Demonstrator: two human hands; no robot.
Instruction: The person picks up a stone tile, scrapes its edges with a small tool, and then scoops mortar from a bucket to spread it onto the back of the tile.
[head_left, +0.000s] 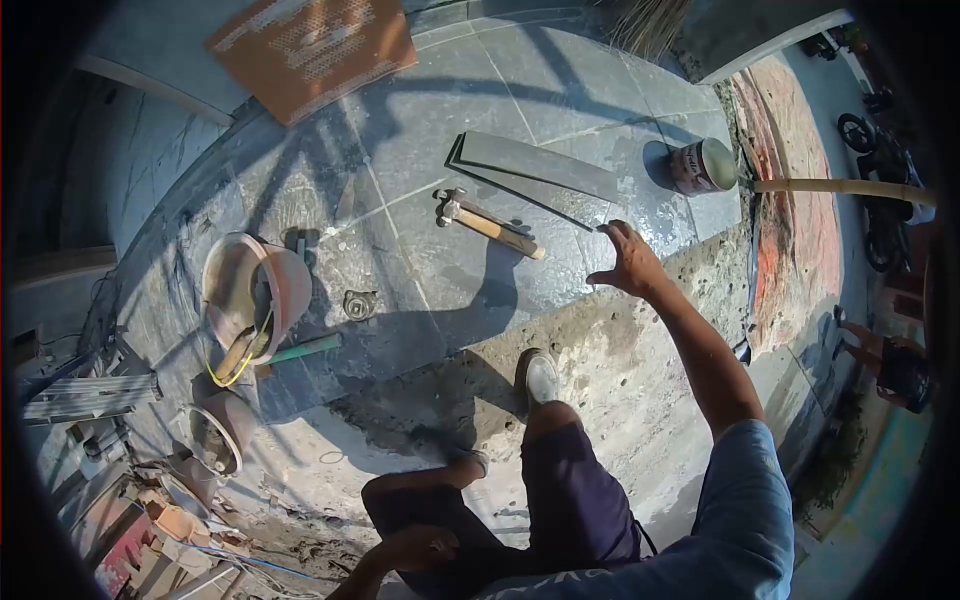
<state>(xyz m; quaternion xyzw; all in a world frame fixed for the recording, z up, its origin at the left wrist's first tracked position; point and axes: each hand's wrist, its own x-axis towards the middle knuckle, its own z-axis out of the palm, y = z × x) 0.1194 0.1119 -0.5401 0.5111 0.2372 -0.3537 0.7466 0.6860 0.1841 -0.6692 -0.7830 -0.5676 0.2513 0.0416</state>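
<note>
Reaching over the tiled floor point(420, 140), the right hand point(628, 262) hovers with fingers spread and empty just beside the end of a long tile strip point(535, 168), a hammer point(488, 223) lying nearby, while the left hand point(420, 548) rests loosely curled on the knee.

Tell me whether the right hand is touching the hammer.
Apart. The head view shows the right hand open beside the hammer, with bare tile visible between the fingers and the handle's end.
</note>
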